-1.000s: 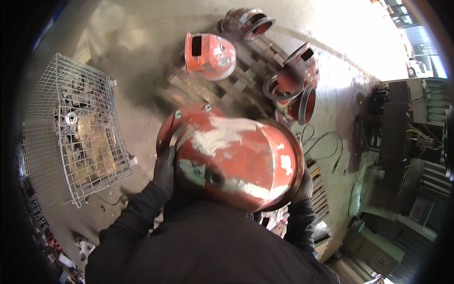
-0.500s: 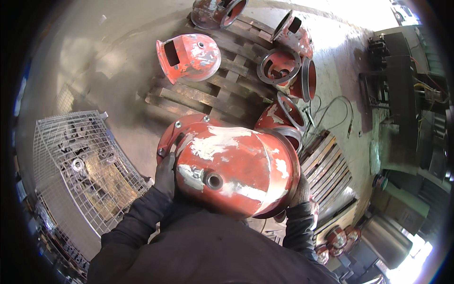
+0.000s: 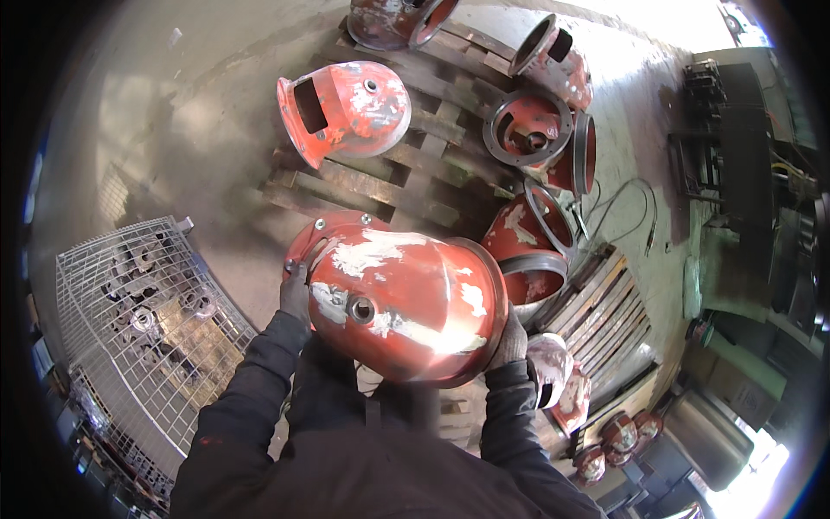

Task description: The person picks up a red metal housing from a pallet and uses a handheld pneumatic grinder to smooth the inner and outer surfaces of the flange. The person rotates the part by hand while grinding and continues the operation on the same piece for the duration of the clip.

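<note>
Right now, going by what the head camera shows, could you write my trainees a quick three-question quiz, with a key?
1. Multiple choice: what do the left hand and right hand hold between them?
(a) a cardboard box
(b) a red housing with whitish patches
(c) a green hose
2. True or false: the wire cage stands to the person's left.
3. Fill in: ahead and to the left, the loose housing with a dark rectangular opening rests on a wooden ____.

Key: 1. b; 2. true; 3. pallet.
</note>
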A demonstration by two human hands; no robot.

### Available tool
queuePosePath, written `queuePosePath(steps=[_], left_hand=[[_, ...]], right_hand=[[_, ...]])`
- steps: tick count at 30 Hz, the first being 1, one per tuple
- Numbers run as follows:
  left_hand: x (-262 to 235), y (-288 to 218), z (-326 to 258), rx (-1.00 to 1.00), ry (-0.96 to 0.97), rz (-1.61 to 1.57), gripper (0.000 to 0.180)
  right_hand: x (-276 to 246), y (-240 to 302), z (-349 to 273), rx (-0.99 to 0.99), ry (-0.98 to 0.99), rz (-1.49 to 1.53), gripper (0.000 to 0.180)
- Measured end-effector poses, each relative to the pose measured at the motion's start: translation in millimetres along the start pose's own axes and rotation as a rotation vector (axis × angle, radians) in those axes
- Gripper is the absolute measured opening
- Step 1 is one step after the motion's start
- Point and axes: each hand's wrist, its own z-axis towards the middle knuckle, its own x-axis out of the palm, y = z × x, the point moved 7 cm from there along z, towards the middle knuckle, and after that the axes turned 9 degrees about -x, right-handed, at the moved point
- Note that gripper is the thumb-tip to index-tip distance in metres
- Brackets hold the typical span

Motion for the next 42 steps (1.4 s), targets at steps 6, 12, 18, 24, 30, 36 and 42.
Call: queuePosePath(steps=[6,12,18,24,30,36,42], left_hand=[[-24.8,51.6,155.1,-0.061,-0.003,-0.198,0.055],[23.4,93.7,271.0,-0.145,0.014,-0.379,0.056],[12.7,130.9,386.6,-0.331,-0.171,-0.346,0.064],[-40.4,123.2,449.6,-0.239,-0.228,-0.241,0.064],[-36.0,136.0,338.8,-0.247,-0.268,0.084,0.069],[42.8,144.4,119.7,-0.375,-0.049,0.385,0.034],[92.2,146.5,-27.5,-0.245,0.039,0.659,0.021]], right_hand=[[45.2,42.1,102.1,-0.199,0.036,-0.587,0.042],[75.8,20.2,211.5,-0.361,-0.084,-0.312,0.041],[132.2,31.9,270.2,-0.378,-0.049,-0.644,0.035],[153.2,19.3,260.7,0.363,-0.320,0.084,0.053],[144.5,18.0,263.7,0.327,-0.217,-0.004,0.060],[122.1,30.6,247.4,0.342,-0.054,-0.035,0.067],[44.1,-15.0,111.6,0.115,0.073,-0.041,0.060]])
